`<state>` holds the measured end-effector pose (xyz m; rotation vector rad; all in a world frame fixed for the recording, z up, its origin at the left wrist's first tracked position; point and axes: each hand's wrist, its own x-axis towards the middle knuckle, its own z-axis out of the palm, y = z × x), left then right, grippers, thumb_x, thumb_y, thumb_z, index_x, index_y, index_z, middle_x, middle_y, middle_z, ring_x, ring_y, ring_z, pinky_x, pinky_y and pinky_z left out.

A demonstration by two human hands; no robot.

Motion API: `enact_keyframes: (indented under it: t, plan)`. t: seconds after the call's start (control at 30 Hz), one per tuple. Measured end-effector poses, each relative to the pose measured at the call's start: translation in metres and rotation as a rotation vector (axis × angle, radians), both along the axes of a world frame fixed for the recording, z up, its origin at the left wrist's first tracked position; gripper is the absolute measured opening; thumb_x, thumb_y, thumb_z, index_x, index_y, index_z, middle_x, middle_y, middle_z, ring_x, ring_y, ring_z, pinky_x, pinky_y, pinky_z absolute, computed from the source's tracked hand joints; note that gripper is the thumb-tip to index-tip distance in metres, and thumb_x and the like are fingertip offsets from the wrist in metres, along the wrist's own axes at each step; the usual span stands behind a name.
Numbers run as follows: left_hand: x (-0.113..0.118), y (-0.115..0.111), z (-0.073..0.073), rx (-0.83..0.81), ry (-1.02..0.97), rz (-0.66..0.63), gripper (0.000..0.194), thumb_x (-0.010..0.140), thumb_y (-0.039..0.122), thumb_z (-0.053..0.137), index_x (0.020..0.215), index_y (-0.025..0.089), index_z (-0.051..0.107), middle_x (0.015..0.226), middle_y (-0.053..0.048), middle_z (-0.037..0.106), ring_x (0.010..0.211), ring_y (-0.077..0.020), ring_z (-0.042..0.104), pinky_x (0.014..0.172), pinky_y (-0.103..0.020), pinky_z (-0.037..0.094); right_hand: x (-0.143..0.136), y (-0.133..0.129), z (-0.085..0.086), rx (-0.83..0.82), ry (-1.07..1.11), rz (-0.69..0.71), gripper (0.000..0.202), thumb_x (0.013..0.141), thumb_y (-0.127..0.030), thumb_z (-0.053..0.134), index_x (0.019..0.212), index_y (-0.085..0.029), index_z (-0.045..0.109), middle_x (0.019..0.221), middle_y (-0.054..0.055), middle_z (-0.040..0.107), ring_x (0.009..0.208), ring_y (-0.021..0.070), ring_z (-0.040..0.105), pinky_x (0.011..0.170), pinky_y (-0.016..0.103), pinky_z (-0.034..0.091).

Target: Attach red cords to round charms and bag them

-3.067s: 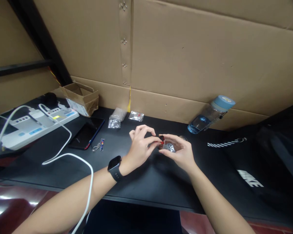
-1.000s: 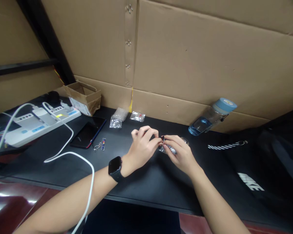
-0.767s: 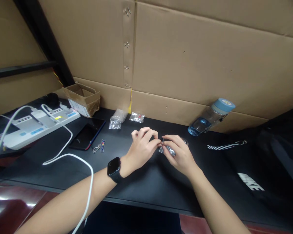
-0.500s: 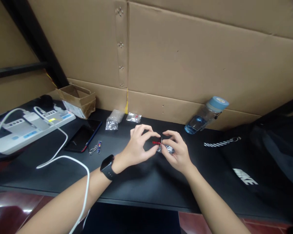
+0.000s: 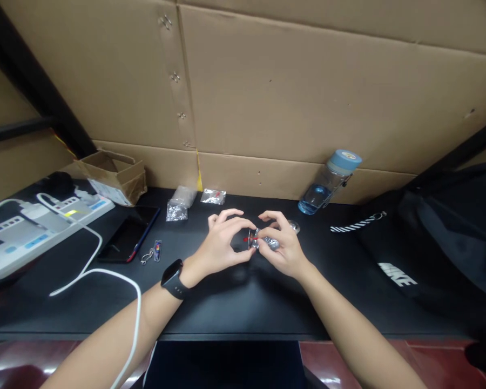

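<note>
My left hand [image 5: 218, 243] holds the rim of a small round clear piece [image 5: 250, 238] between thumb and index finger. A red mark shows at the piece. My right hand [image 5: 281, 243] is closed, thumb and fingertips pinched on a crinkled shiny clear packet [image 5: 270, 242] right beside the round piece. Whether the packet and the round piece are joined is hidden by my fingers. Behind my right hand, a small round shiny object [image 5: 294, 226] lies on the black table [image 5: 235, 308].
Left of my hands are a keyring [image 5: 157, 251], a phone [image 5: 127, 237], a white power strip [image 5: 44, 232] with a white cable, and an open cardboard box [image 5: 117, 175]. Clear packets [image 5: 177, 209] lie behind. A water bottle [image 5: 326, 186] and black bag [image 5: 441, 259] are on the right.
My view has shifted slightly, so most things sit further left. My right fingertips now pinch crinkled shiny packet beside the round piece. A round shiny object shows behind my right hand.
</note>
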<state>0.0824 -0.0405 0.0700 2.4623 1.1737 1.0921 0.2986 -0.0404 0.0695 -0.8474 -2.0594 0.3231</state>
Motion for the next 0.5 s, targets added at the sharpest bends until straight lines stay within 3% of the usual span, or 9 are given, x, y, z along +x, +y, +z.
enact_keyframes:
  t: [0.27, 0.43, 0.5]
  plan:
    - [-0.002, 0.0036, 0.0006, -0.066, 0.016, 0.027, 0.039, 0.074, 0.032, 0.075, 0.112, 0.028, 0.065, 0.116, -0.002, 0.072, 0.129, -0.0313, 0.049, 0.1, -0.045, 0.028, 0.0071, 0.0005, 0.007, 0.017, -0.016, -0.001, 0.01, 0.083, -0.014, 0.063, 0.083, -0.021, 0.07, 0.125, 0.011, 0.052, 0.115, 0.0287, 0.056, 0.085, 0.042, 0.052]
    - [-0.0012, 0.0027, -0.0007, -0.114, -0.012, -0.03, 0.047, 0.075, 0.025, 0.069, 0.121, 0.028, 0.059, 0.116, -0.003, 0.07, 0.123, -0.0283, 0.05, 0.099, -0.043, 0.032, 0.0054, 0.0008, 0.0047, 0.01, -0.006, 0.014, 0.011, 0.085, -0.015, 0.063, 0.086, -0.022, 0.071, 0.125, 0.01, 0.053, 0.115, 0.028, 0.056, 0.087, 0.042, 0.052]
    - [-0.0004, 0.0014, -0.0009, -0.103, -0.003, -0.051, 0.042, 0.077, 0.023, 0.066, 0.118, 0.028, 0.059, 0.115, -0.003, 0.069, 0.122, -0.0279, 0.05, 0.099, -0.043, 0.033, 0.0045, 0.0009, 0.003, 0.006, -0.005, 0.016, 0.011, 0.086, -0.015, 0.063, 0.088, -0.023, 0.071, 0.125, 0.01, 0.054, 0.115, 0.0273, 0.056, 0.089, 0.042, 0.051]
